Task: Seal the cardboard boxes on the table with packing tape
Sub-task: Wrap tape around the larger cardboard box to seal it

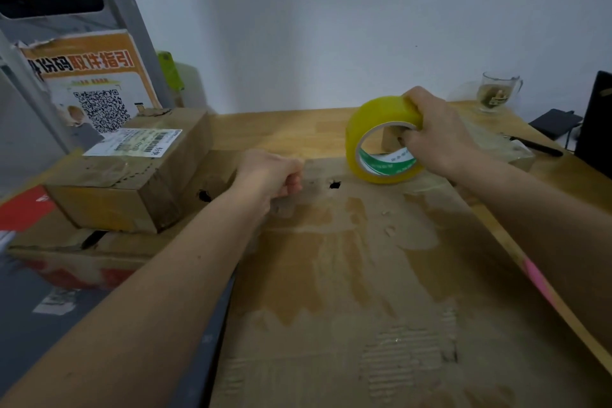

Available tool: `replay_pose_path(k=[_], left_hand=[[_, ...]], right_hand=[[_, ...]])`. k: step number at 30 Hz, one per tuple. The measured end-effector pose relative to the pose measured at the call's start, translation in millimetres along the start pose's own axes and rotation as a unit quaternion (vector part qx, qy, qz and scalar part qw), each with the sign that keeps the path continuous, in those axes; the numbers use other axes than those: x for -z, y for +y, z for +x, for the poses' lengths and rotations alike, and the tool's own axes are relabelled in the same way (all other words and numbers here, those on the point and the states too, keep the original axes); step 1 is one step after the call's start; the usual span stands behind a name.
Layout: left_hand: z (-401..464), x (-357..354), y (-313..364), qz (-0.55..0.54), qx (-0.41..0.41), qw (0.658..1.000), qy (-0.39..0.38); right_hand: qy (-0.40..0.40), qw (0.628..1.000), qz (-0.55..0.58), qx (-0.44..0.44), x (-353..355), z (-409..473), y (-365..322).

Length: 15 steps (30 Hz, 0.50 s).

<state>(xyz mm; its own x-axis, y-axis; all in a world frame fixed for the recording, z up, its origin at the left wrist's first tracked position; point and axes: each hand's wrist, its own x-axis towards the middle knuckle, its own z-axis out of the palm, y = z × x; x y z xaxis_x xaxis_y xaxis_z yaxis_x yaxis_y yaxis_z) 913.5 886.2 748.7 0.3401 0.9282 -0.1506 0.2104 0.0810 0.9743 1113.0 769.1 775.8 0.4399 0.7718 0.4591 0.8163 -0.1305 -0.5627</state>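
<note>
At the far left an orange poster (96, 89) carries one QR code and the readable characters 取件指引. Beside it one small cardboard box (132, 172) with one white shipping label (134, 142), its print too small to read, sits on a flat stack of cardboard. Two bare hands work over one large cardboard box (347, 275) in the middle. The left hand (271, 175) is clenched at the box's far edge; whether it pinches a tape end cannot be told. The right hand (437, 139) grips one yellow roll of tape (377, 142), standing on edge on the box top, fingers through its core; the green print inside is unreadable. One glass cup (496, 93) and one black pen (536, 146) lie on the wooden table (281, 129).
</note>
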Motion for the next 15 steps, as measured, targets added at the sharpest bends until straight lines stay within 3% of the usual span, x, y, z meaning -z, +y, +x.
replay_pose_path(k=[7, 12, 15], left_hand=[[10.3, -14.3, -3.6, 0.164, -0.034, 0.985, 0.038], [11.9, -15.0, 1.8, 0.202, -0.018, 0.979, 0.032], [8.2, -17.1, -2.7, 0.325, -0.080, 0.941, 0.046]], right_hand=[[-0.041, 0.992, -0.116, 0.034, -3.8, -1.5, -7.9], [-0.062, 0.977, -0.193, 0.065, -2.8, 0.0, -23.8], [-0.063, 0.966, -0.233, 0.090, -4.8, -0.4, -31.8]])
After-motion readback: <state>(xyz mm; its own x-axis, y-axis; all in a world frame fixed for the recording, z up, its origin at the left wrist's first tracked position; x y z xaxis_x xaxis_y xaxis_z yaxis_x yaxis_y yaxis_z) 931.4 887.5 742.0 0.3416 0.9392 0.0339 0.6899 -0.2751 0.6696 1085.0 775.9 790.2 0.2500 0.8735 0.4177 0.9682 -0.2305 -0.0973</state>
